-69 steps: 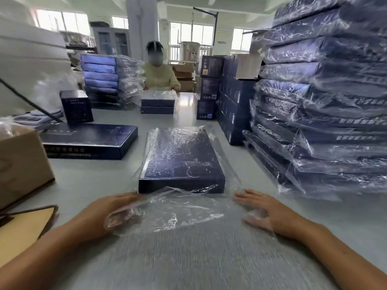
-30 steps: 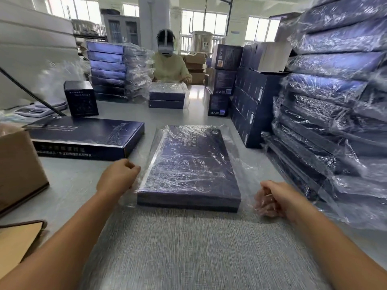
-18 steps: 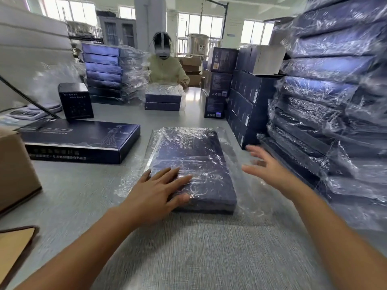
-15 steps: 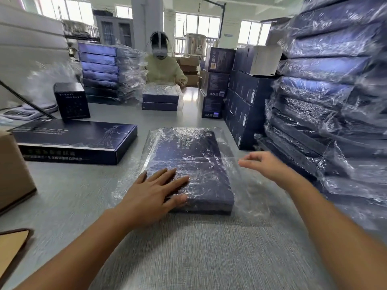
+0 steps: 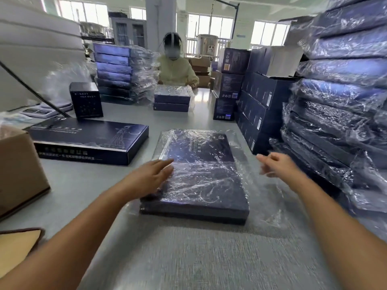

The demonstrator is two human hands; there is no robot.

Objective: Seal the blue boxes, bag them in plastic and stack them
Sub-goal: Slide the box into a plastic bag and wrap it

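While the left hand (image 5: 150, 176) presses, fingers straight, on the bagged blue box (image 5: 201, 185) on the counter (image 5: 188, 258) just left of the stack of wrapped boxes (image 5: 335, 105), the right hand (image 5: 276, 166) hovers between box and stack, fingers loosely spread, empty. Pinning the box while tucking the plastic bag (image 5: 270, 206) slack under should keep it snug. Blur hides whether its fingertips touch plastic; the stack's top is cut off.

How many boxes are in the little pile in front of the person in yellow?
2. The lower box lies on the table; the upper box, bagged, sits on top of it. More could be hidden behind.
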